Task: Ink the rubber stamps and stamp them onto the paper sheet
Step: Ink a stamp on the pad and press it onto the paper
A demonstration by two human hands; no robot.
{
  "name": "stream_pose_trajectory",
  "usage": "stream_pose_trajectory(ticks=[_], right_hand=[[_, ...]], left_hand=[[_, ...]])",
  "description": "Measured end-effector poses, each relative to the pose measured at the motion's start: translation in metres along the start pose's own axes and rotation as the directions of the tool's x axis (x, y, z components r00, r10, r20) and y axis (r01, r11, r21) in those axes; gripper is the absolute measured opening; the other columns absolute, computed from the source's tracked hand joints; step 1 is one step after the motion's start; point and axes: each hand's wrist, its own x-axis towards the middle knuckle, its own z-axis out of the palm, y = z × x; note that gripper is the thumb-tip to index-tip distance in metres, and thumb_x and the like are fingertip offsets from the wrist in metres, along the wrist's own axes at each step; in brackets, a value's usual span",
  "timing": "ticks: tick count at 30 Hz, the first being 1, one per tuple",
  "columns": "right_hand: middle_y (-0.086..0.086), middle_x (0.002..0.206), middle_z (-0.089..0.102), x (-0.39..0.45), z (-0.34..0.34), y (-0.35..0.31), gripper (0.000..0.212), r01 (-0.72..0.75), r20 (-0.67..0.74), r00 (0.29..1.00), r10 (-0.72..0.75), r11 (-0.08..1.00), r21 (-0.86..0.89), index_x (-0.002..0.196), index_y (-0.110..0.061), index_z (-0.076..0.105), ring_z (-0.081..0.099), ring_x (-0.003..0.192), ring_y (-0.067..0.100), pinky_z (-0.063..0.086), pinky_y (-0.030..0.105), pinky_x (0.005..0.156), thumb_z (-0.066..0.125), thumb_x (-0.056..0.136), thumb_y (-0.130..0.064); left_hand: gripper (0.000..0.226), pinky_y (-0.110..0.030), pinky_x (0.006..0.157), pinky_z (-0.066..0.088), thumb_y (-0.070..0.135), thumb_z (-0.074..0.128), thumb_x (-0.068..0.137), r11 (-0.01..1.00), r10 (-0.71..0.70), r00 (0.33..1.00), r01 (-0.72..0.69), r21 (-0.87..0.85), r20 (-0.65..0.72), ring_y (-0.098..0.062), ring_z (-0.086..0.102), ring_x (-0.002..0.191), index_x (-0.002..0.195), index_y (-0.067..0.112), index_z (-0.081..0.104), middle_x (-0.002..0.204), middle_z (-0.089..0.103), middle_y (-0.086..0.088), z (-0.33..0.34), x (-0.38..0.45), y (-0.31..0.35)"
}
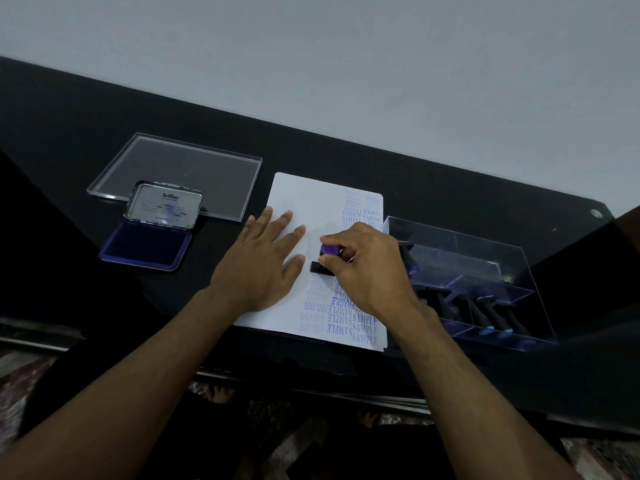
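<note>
A white paper sheet (304,195) lies on the black table, its right and lower parts covered with blue stamped words such as SAMPLE and FAX OUT. My left hand (265,261) lies flat on the sheet's left side with fingers spread. My right hand (367,268) grips a rubber stamp (329,252) with a purple knob and black base, pressed down on the middle of the paper. An open ink pad (145,249) with a blue-violet pad and a raised metal lid sits to the left.
A clear plastic lid (183,168) lies flat behind the ink pad. At the right stands a clear compartmented box (485,258) holding several more black-handled stamps. The table's near edge runs just below the paper.
</note>
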Motion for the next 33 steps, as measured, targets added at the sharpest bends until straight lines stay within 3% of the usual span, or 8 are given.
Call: stream_pose_trajectory(ticks=[11,33], right_hand=[[-0.002,0.099,0.066,0.0001,0.0008,0.0013,0.028,0.016,-0.011,1.000,-0.015,1.000,0.014,0.113,-0.019,0.073,0.063,0.086,0.012,0.054,0.031,0.087,0.075,0.086,-0.023],[-0.004,0.098,0.066,0.0005,0.0015,-0.0003,0.027,0.020,-0.014,1.000,-0.020,1.000,-0.004,0.112,-0.019,0.074,0.060,0.082,0.008,0.054,0.027,0.086,0.076,0.085,-0.023]], left_hand=[[0.063,-0.042,0.123,-0.001,0.056,0.021,0.101,1.000,0.007,1.000,-0.007,0.014,-0.011,-0.025,-0.002,0.155,0.158,0.029,0.025,0.168,0.012,-0.001,0.0019,-0.0003,-0.0005],[0.067,-0.046,0.125,0.006,0.058,0.018,0.098,1.000,0.005,1.000,-0.005,0.003,-0.014,-0.026,0.001,0.155,0.157,0.027,0.028,0.168,0.015,-0.002,0.0009,-0.0013,0.0000]])
